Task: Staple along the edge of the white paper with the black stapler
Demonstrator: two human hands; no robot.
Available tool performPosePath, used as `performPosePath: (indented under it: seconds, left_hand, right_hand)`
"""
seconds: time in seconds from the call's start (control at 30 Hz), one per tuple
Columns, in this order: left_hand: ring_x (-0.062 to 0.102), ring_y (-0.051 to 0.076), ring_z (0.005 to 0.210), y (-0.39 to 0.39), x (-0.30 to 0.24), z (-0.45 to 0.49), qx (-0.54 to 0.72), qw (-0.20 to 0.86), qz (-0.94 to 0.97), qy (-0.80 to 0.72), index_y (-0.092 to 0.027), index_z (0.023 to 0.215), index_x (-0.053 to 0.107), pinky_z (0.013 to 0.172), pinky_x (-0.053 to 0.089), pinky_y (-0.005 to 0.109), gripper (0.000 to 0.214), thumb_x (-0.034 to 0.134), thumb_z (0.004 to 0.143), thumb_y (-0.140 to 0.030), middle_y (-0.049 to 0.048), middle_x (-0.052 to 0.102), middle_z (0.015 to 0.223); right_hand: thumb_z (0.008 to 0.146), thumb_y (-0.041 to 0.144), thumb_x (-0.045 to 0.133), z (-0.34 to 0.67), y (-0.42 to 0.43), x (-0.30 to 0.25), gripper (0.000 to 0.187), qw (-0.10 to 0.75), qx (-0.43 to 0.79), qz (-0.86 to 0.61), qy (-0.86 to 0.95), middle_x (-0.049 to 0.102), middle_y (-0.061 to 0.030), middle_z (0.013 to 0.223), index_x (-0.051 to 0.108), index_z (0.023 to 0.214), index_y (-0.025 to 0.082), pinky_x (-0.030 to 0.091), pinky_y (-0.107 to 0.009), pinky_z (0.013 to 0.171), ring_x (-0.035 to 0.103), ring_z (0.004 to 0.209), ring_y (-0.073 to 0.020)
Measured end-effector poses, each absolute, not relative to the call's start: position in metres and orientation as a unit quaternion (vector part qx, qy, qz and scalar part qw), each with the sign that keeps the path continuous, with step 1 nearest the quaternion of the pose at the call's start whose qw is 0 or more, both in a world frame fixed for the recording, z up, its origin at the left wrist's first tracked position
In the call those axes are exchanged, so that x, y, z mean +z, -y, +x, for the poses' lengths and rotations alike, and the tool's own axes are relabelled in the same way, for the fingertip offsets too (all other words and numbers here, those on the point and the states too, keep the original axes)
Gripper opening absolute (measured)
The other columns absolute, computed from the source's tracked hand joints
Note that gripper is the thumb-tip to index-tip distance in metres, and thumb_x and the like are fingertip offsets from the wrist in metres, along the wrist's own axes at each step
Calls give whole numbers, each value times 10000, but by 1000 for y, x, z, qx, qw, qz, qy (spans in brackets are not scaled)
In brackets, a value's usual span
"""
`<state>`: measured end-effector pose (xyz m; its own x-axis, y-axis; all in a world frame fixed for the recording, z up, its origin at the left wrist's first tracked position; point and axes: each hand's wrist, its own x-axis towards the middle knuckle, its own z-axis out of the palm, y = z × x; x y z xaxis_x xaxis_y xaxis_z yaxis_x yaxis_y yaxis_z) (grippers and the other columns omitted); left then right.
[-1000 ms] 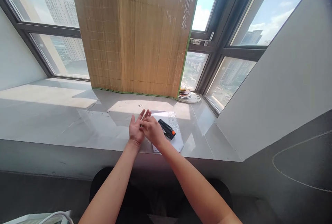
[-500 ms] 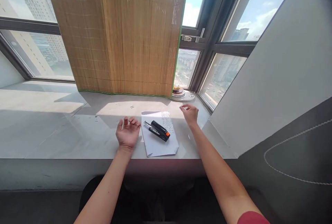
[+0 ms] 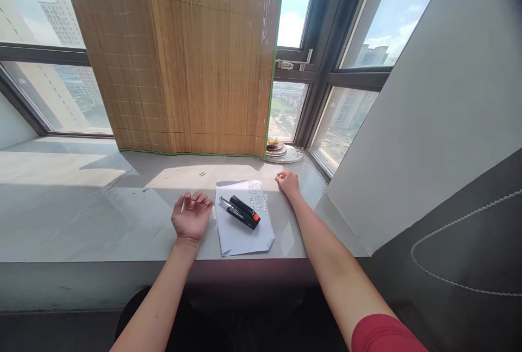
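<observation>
My left hand [image 3: 191, 216] rests palm up on the grey sill, fingers loosely curled and apart, nothing visible in it. To its right lies a white sheet of paper [image 3: 243, 230] with printed text at its far end. A black stapler with an orange tip [image 3: 241, 212] lies across the sheet with its jaw opened out. My right hand [image 3: 287, 182] is down on the sill just past the paper's far right corner, fingers pinched together on the surface. What it pinches is too small to make out.
A bamboo mat with green edging [image 3: 179, 58] stands upright against the window at the back. Small stacked dishes [image 3: 277, 150] sit at its right end. A few loose staples [image 3: 202, 174] lie on the grey sill [image 3: 81, 210]. A white slanted wall [image 3: 408, 140] closes the right side.
My hands were together above the paper; the right hand moved away to the far right and came down onto the sill. The left hand stayed, palm up, fingers curling slightly.
</observation>
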<state>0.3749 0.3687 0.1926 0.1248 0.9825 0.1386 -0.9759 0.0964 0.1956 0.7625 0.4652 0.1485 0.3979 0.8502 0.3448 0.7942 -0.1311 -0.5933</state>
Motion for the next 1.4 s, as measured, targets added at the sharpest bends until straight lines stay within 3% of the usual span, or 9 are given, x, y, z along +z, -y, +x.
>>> performPosePath:
  seconds: [0.27,0.53,0.63,0.73,0.8,0.87,0.97,1.2,1.4]
  left_hand:
    - [558,139,720,-374,188,373,672,720,133,-111,-213,805,659,678,461,291,111,660,889,-285,21,579,819]
    - [509,126,644,-393,177,375,689,667,189,-211,-205,747,611,648,417,274,126,672,812,-293,-2,544,730]
    - [466,150,622,-424,177,373,665,524,358,-394,-213,694,608,633,371,295,164,649,821,-309,-4,499,654]
    - [512,216,727,-464,181,364,561,275,553,-551,-229,640,563,732,390,340,222,656,835,-279,18,488,624]
    - [567,279,889,-490,182,359,485,164,624,-590,-230,683,567,860,416,388,190,658,846,-265,66,582,731]
    - [570,341,1103,-511,181,355,427,123,658,-608,-215,812,623,983,407,444,76,663,857,-261,143,671,979]
    - [515,369,1283,-528,175,356,367,126,687,-614,-196,938,658,1087,360,489,87,657,891,-270,203,658,1224]
    - [618,300,931,-508,166,358,353,136,707,-598,-229,746,585,890,432,404,170,621,912,-218,115,660,862]
    - [597,235,788,-451,165,368,462,246,710,-471,-249,884,623,815,418,341,56,666,921,-257,40,636,792]
  right_hand:
    - [820,266,708,769,-451,152,260,363,56,-740,564,787,-53,1098,831,1041,203,521,-272,926,715,883,-179]
    - [936,147,471,757,-433,158,307,323,36,-775,542,730,-117,974,770,1005,139,500,-319,877,659,923,-232]
    - [938,119,492,742,-416,153,250,297,16,-771,563,663,-160,1102,732,1006,141,465,-354,931,594,1054,-275]
    - [963,112,456,730,-403,149,254,242,-31,-767,594,599,-178,1174,686,1063,151,436,-387,913,525,1116,-314]
    - [977,114,423,727,-400,150,266,212,-54,-769,601,576,-181,1174,667,1077,154,420,-391,871,506,1103,-324]
    - [981,118,419,727,-400,151,259,205,-56,-771,600,565,-176,1164,658,1071,160,405,-385,845,498,1085,-322]
    - [976,118,435,728,-401,152,236,206,-54,-769,603,559,-166,1145,653,1049,169,390,-377,826,495,1069,-314]
    - [979,130,430,731,-400,152,232,219,-50,-761,608,568,-158,1105,656,1010,171,391,-387,834,501,1058,-309]
    - [974,136,429,728,-398,154,245,217,-56,-759,612,573,-167,1128,662,1045,166,418,-387,854,512,1091,-316]
